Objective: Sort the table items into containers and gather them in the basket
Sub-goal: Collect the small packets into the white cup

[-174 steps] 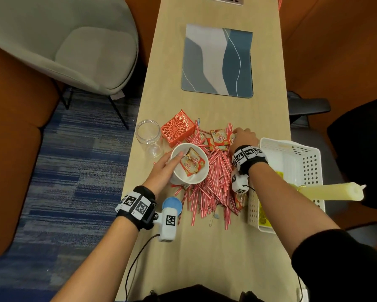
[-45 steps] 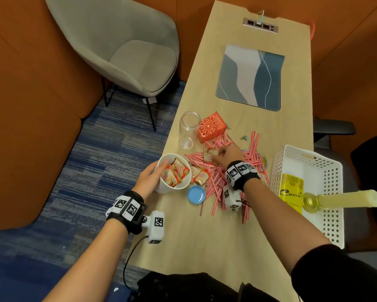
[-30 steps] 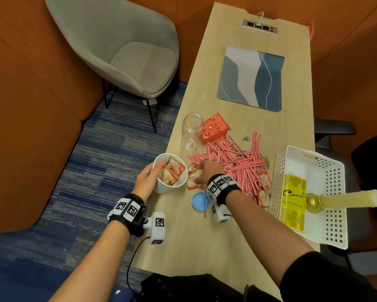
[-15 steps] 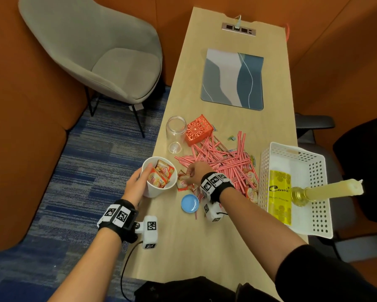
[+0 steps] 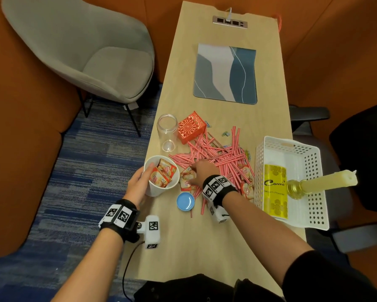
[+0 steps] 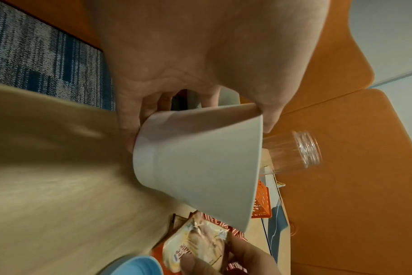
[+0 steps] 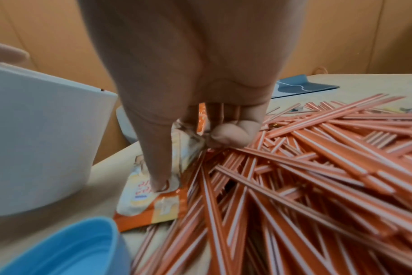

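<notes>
My left hand [image 5: 140,178] grips a white cup [image 5: 161,188] at the table's left edge, thumb over the rim, fingers round the wall [image 6: 200,167]. Several orange sachets [image 5: 161,174] lie inside it. Just right of the cup, my right hand [image 5: 199,171] pinches another orange sachet [image 5: 187,179] between thumb and curled fingers, and the pack [image 7: 151,204] still touches the table. A heap of red-and-white straws [image 5: 222,158] spreads beside it. More sachets [image 5: 247,184] lie against the white basket [image 5: 313,219] on the right.
The basket holds a yellow powder bottle [image 5: 274,190] and a candle on a brass holder [image 5: 322,182]. A blue lid [image 5: 185,201] lies near my right wrist. A clear jar [image 5: 167,132] and an orange box [image 5: 191,129] stand behind the straws, a placemat [image 5: 225,74] farther back.
My right hand came from the middle of the straw heap to the sachets beside the cup and now pinches one. The left hand kept hold of the cup.
</notes>
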